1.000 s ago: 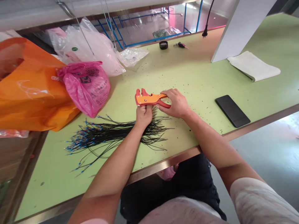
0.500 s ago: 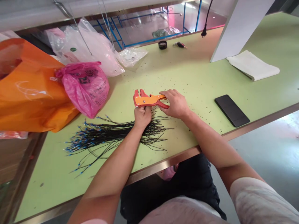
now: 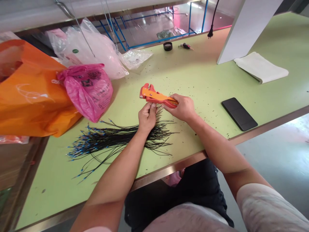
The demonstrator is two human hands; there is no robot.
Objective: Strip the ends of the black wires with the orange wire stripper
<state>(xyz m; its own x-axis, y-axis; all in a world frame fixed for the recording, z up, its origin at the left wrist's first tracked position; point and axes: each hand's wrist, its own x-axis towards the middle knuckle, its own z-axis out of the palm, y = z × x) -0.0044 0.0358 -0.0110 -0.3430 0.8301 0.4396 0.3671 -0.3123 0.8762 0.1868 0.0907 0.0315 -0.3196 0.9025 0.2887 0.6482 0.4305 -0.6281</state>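
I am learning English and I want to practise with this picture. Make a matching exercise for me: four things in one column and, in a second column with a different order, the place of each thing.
Things:
1. phone
2. wire stripper
3. pink bag
4. black wires

Places:
A. in the right hand
B. against the orange bag
C. under the left forearm
D. on the table, to the right of the right hand

Right pairs: 1-D, 2-A, 3-B, 4-C

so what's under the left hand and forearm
Under the left hand and forearm, a loose bundle of thin black wires with blue crimped ends lies on the pale green table. The stretch directly beneath them is covered and cannot be seen.
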